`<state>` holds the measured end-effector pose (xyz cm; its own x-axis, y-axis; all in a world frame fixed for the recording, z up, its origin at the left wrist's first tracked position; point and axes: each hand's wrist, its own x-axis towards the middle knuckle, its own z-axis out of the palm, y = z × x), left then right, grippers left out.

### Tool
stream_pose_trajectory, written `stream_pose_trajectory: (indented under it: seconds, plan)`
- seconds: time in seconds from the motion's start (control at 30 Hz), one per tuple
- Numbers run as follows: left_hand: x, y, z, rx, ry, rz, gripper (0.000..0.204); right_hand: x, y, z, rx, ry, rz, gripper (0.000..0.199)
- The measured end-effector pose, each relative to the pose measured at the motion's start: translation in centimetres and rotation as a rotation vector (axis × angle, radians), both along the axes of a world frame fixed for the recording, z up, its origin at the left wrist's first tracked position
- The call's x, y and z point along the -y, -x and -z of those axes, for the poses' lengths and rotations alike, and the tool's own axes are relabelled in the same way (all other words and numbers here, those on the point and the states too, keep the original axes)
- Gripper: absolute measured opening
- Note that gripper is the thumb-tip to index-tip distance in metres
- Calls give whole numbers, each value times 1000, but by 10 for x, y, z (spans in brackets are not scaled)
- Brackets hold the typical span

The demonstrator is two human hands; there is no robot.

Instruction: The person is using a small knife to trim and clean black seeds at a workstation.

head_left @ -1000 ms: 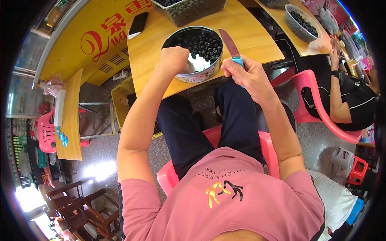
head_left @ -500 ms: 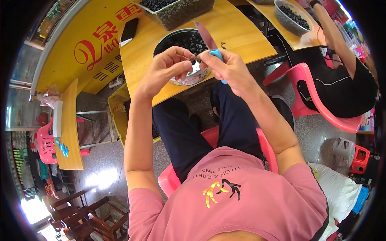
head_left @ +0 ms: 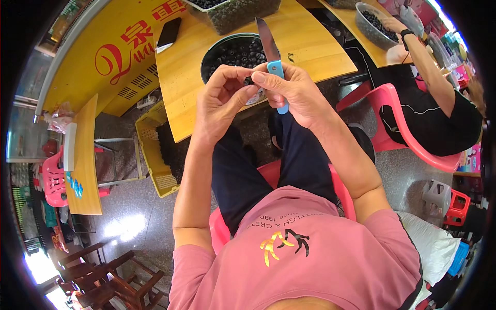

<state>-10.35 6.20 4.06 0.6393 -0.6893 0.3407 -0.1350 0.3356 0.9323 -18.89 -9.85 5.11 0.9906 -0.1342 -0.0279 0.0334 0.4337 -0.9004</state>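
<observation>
My left hand pinches a small dark fruit between its fingertips, just in front of my chest. My right hand grips a knife with a light blue handle, its blade pointing up and away over the table. The two hands touch at the fruit. Right behind them a round metal bowl full of small dark fruits sits on the yellow wooden table. I sit on a pink plastic chair.
A black phone lies on the table's far left. A clear box of dark fruits stands behind the bowl. A yellow crate sits on the floor at my left. A person in black sits at the right by another bowl.
My left hand came out of the bowl with a dark fruit and met my right hand. Both hands, with the knife, drew closer to my body.
</observation>
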Motion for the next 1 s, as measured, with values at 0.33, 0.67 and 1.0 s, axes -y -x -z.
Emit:
stream_pose_trajectory:
  seconds: [0.33,0.67,1.0]
  plan:
    - [1,21,-4,-45,-33,-252,22,-13,8,-9,141,258,145,19]
    - [-4,22,2,-4,-14,-239,17,-13,5,-13,143,293,120,18]
    - [-4,31,10,-233,94,-243,17,-12,6,-13,88,291,90,19]
